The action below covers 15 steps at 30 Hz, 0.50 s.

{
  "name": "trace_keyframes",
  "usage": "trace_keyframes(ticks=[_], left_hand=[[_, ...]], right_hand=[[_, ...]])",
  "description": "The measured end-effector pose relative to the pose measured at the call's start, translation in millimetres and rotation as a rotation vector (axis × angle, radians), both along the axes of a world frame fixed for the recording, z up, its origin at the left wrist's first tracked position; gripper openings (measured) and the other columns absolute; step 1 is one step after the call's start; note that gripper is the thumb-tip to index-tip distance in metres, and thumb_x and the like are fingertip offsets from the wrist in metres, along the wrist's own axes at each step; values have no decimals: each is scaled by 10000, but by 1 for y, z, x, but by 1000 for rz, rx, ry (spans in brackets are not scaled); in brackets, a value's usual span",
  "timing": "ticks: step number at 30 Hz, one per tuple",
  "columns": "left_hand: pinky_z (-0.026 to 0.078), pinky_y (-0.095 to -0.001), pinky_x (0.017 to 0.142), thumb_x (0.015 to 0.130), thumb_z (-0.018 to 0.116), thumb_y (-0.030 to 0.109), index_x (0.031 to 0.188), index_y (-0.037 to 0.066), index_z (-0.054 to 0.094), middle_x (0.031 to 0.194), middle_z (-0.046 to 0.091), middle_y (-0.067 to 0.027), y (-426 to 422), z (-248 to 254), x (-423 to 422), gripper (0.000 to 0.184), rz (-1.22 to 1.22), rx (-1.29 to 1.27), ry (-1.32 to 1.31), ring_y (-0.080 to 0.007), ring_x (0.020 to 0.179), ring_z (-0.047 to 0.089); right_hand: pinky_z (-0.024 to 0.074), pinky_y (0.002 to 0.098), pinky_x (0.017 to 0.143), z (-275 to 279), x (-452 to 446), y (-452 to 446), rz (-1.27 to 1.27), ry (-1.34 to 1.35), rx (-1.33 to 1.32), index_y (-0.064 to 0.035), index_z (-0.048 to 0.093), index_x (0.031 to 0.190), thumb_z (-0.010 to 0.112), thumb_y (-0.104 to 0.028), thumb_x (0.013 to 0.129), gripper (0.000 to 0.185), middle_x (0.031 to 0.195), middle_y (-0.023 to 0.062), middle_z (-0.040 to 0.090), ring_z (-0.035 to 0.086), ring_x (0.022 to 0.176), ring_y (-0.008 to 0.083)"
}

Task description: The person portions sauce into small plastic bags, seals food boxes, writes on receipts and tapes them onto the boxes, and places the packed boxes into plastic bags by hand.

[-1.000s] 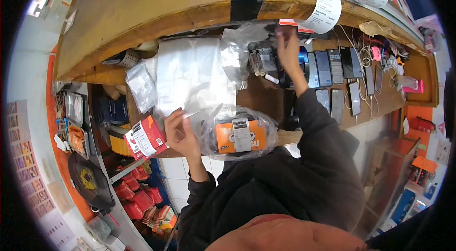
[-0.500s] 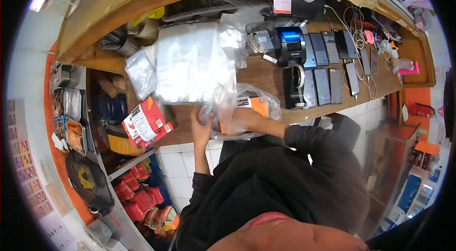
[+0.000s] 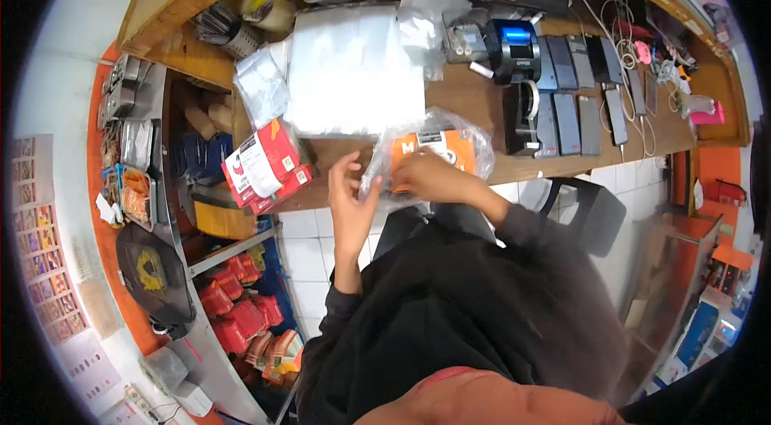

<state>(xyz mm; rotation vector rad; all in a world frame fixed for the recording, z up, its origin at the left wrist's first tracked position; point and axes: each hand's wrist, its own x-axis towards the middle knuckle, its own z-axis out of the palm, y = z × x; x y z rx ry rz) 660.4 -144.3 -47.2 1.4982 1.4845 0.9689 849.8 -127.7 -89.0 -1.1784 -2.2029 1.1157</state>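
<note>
A clear plastic bag (image 3: 480, 144) lies at the front edge of the wooden counter, around an orange packet (image 3: 454, 142) with black and white print. My left hand (image 3: 350, 204) is upright at the bag's left side, fingers apart, thumb close to the crumpled plastic. Whether the thumb touches the film I cannot tell. My right hand (image 3: 434, 177) reaches across the packet's lower part with its fingers bent together at the left edge of the bag's contents. What those fingertips pinch is hidden. Left of the hands are red boxes (image 3: 277, 153) with a white label.
Behind the bag lies a stack of clear plastic sleeves (image 3: 353, 75). To the right stand a small receipt printer (image 3: 515, 55), a tape dispenser (image 3: 522, 124) and several phones (image 3: 566, 124) with white cables. A black stool (image 3: 590, 216) is below the counter, and red packets (image 3: 245, 316) fill a lower shelf.
My left hand has let go of the plastic and its fingers have spread. My right hand has moved onto the orange packet, which shows more fully. The whole view has shifted slightly.
</note>
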Motion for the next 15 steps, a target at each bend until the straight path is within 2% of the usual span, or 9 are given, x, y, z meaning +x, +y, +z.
trace_keyframes(ticks=[1, 4, 5, 7, 10, 11, 12, 14, 15], left_hand=[[429, -238, 687, 832, 676, 90, 1255, 47, 483, 1168, 508, -72, 0, 0, -7, 467, -50, -140, -83, -101, 805, 503], [472, -247, 742, 858, 655, 96, 1268, 18, 449, 1112, 573, -90, 3, -39, -21, 465, -237, -314, -421, -127, 867, 585], [478, -262, 807, 896, 627, 157, 1251, -1, 464, 1121, 587, -92, 10, -47, -28, 422, -377, -469, -363, -135, 931, 597], [478, -272, 813, 900, 622, 167, 1245, -2, 473, 1105, 596, -87, 17, -59, -24, 412, -514, -629, -516, -136, 926, 596], [482, -296, 814, 908, 610, 167, 1239, 3, 488, 1045, 619, -62, 31, -36, -19, 390, -708, -734, -630, -143, 922, 599], [477, -295, 790, 889, 625, 155, 1191, 3, 509, 997, 622, -75, 35, -25, -22, 358, -611, -621, -532, -150, 897, 603], [472, -295, 765, 870, 640, 143, 1144, 4, 531, 948, 624, -87, 38, -13, -25, 326, -512, -504, -436, -157, 871, 607], [462, -299, 694, 798, 654, 66, 1003, -4, 547, 857, 595, -129, 35, 20, -31, 241, -244, 227, 443, -179, 787, 603], [462, -299, 694, 798, 654, 66, 1003, -4, 547, 857, 595, -129, 32, 36, -33, 241, -246, 230, 446, -179, 787, 603]], right_hand=[[483, 326, 802, 21, 27, -9, -176, 352, -212, -10, 661, 910, 589, 39, 706, 222, 930, 122, 652, 617, 923, 221], [482, 309, 790, -30, 108, -24, -1011, 80, -53, 9, 648, 986, 593, -5, 779, 214, 1005, 148, 658, 626, 875, 228], [482, 309, 790, -63, 113, -26, -1018, 83, -50, 9, 648, 986, 593, -5, 779, 214, 1005, 148, 658, 626, 875, 228], [487, 305, 745, -110, 118, -36, -1063, 568, -477, 22, 629, 996, 601, -29, 816, 188, 979, 122, 657, 615, 836, 188], [485, 300, 719, -93, 114, -33, -1031, 498, -463, 29, 615, 967, 649, -52, 793, 195, 934, 83, 651, 596, 840, 153], [478, 293, 706, -77, 118, -31, -1067, 595, -397, 15, 614, 952, 665, -57, 767, 204, 886, 63, 648, 585, 808, 141], [463, 281, 679, -66, 131, -31, -1017, 350, -193, -4, 602, 919, 670, -32, 740, 194, 819, 37, 625, 559, 771, 116], [429, 280, 619, 33, 114, -39, -1108, 9, 199, -23, 577, 870, 662, -10, 714, 178, 760, 57, 572, 524, 671, 149], [419, 279, 606, 58, 112, -45, -1167, -114, 361, -24, 572, 863, 661, -10, 706, 181, 755, 71, 557, 518, 649, 169]])
